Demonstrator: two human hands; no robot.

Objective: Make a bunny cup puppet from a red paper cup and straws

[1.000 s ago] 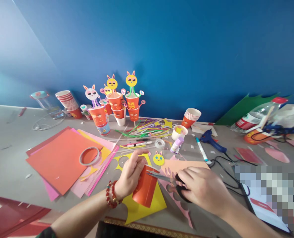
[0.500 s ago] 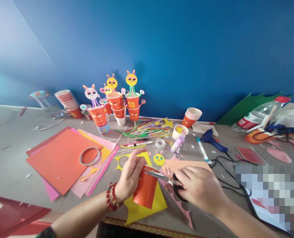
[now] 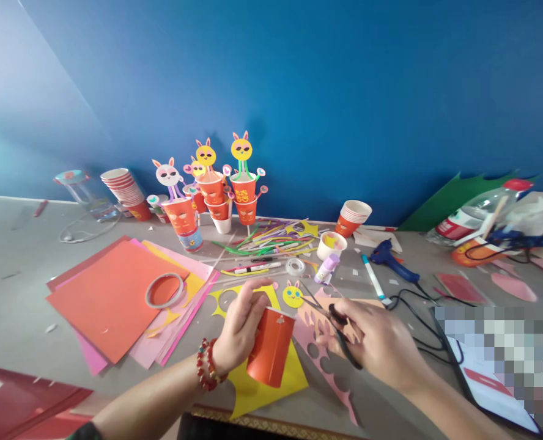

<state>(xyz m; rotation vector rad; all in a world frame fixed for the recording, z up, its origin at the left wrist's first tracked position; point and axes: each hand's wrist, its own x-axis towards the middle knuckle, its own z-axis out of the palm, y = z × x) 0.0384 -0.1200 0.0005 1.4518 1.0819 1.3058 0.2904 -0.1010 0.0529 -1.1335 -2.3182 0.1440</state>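
A red paper cup (image 3: 271, 351) is gripped by my left hand (image 3: 243, 327), tilted above a yellow paper sheet (image 3: 253, 394) with cut-outs. In my right hand (image 3: 367, 339) is a pair of scissors (image 3: 340, 333), its blades spread and apart from the cup, pointing up and left. Beyond the blade tips lies a yellow bunny face (image 3: 292, 296) with blue eyes and pink ears. Under the scissors is pink paper (image 3: 325, 360) with round holes, partly covering a peach sheet (image 3: 367, 302).
Bunny-topped cups (image 3: 180, 214) stand at the back, beside pipe cleaners (image 3: 271, 238). Coloured sheets (image 3: 110, 293) and a tape ring (image 3: 164, 291) lie left. To the right are a glue stick (image 3: 327, 269), blue glue gun (image 3: 395, 261), black cord, bottle (image 3: 477, 214) and tablet (image 3: 482, 379).
The scissors have moved right, away from the cup's rim, and their blades have opened wider. My left hand still holds the cup in nearly the same place.
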